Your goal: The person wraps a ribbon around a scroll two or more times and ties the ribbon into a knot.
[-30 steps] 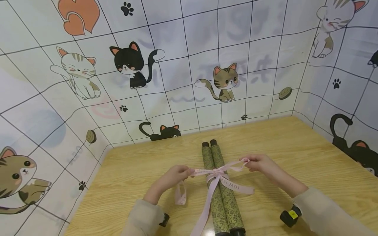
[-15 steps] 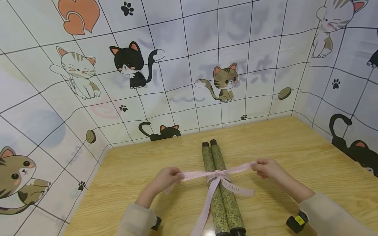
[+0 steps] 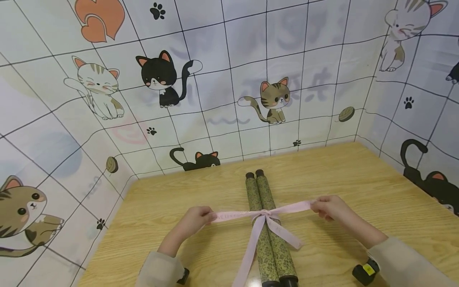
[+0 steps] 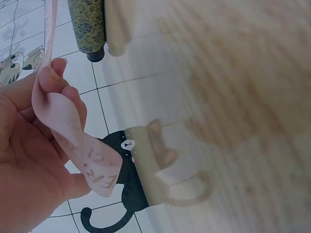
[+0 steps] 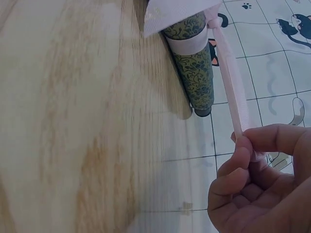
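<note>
Two green patterned rolls (image 3: 267,231) lie side by side on the wooden table (image 3: 358,179), pointing away from me. A pink ribbon (image 3: 265,215) is knotted around their middle. My left hand (image 3: 195,221) pinches the ribbon's left loop (image 4: 73,145) and my right hand (image 3: 328,207) pinches the right loop (image 5: 233,92). Both loops are stretched taut sideways from the knot. Two loose ribbon tails (image 3: 251,251) trail toward me over the rolls. The rolls' far end (image 5: 197,77) shows in the right wrist view.
Walls papered with cartoon cats (image 3: 157,79) close in the table at the back, left and right. Black wrist devices sit on my forearms (image 3: 363,271). Bare wood lies on either side of the rolls.
Both hands have pulled apart sideways, drawing the ribbon loops straight and tight. The knot has closed down on the rolls and the hanging left loop has been taken up.
</note>
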`<control>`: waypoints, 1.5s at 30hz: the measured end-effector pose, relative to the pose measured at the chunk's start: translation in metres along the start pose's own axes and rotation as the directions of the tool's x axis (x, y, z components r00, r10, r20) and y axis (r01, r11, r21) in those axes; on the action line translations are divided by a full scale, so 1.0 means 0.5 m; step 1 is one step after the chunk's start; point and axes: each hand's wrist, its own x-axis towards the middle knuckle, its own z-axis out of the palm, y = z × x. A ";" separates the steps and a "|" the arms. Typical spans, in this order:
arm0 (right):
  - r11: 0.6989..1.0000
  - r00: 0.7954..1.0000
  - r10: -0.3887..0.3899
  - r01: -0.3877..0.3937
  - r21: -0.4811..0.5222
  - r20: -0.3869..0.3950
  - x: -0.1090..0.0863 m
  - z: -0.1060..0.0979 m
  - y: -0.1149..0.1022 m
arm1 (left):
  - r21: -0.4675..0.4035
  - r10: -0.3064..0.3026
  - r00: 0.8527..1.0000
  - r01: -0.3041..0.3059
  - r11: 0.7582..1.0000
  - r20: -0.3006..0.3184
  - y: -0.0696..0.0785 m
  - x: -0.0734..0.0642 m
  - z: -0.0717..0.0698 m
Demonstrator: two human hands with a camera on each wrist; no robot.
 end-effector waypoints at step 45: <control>0.967 0.991 -0.108 0.087 -0.241 -0.075 -0.010 -0.124 0.042 | -0.015 -0.161 0.946 0.163 0.986 -0.281 -0.053 -0.066 -0.057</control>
